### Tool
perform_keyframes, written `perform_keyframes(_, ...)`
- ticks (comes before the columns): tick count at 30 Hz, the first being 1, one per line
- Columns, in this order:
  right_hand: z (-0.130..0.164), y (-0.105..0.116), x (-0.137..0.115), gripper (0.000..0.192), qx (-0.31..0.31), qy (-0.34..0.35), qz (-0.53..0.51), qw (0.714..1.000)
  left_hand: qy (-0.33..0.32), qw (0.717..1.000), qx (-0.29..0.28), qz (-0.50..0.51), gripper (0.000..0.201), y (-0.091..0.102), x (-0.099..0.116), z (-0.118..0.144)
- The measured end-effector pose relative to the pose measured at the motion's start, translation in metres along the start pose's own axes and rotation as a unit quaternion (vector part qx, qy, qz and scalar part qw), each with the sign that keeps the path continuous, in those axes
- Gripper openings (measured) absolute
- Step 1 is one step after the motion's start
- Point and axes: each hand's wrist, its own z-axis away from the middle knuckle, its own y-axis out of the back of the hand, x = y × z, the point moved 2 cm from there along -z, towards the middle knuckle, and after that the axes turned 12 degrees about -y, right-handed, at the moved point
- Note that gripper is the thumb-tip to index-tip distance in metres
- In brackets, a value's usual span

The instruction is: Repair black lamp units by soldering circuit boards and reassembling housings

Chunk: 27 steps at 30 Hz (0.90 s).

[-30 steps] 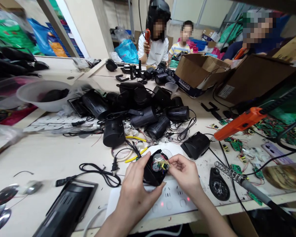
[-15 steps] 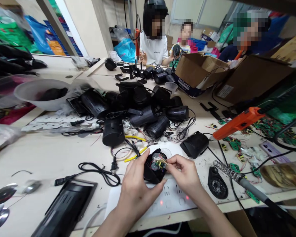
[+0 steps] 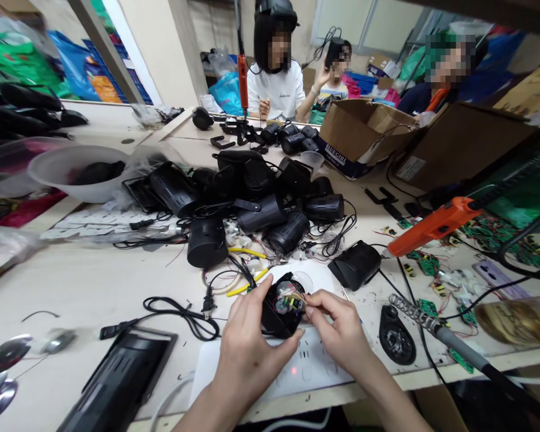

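Observation:
My left hand (image 3: 247, 339) is wrapped round an open black plastic housing (image 3: 270, 315), thumb at its near side. Inside the housing sit a round grey motor-like part (image 3: 281, 300) and thin wires. With thumb and forefinger, my right hand (image 3: 337, 324) pinches a small circuit board (image 3: 293, 302) at the housing's opening. Both hands are above a white power strip (image 3: 312, 372) with a red light. Behind the housing lie yellow-handled pliers (image 3: 247, 285) and a black power cord with a plug (image 3: 207, 303).
Black lamp-like housings (image 3: 261, 213) are heaped mid-table. An orange electric screwdriver (image 3: 432, 227) hangs at right, above loose circuit boards (image 3: 427, 261). A soldering iron in a spring holder (image 3: 420, 315) is at the right front. Co-workers sit across the table beside a cardboard box (image 3: 364, 129).
The circuit board has tilted and shifted slightly inside the housing with my right fingers. Across the table, a co-worker has raised a black housing.

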Motion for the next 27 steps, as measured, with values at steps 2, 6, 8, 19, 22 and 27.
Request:
perform_keyframes(2,0.001,0.000,-0.002,0.012,0.020,0.024,0.030,0.999,-0.002,1.000,0.000,-0.002,0.076,0.000,0.000,0.001)
perform_keyframes(6,0.001,-0.003,0.002,0.013,0.040,0.059,0.054,0.996,-0.002,1.000,0.002,-0.004,0.074,0.000,0.000,0.004)
perform_keyframes(8,0.002,-0.005,0.004,0.017,0.045,0.078,0.074,0.993,0.000,1.000,0.010,-0.004,0.073,-0.001,0.001,0.006)
perform_keyframes(19,0.012,-0.015,0.004,0.022,0.055,0.149,0.131,0.979,0.031,0.998,-0.059,-0.011,0.082,0.001,0.001,0.011)
perform_keyframes(22,0.014,-0.016,0.006,0.023,0.055,0.152,0.138,0.977,0.024,0.997,-0.074,-0.012,0.075,0.000,0.002,0.011)
perform_keyframes(27,0.015,-0.015,0.007,0.024,0.060,0.167,0.148,0.973,-0.006,0.996,-0.088,-0.010,0.061,-0.001,0.002,0.010)
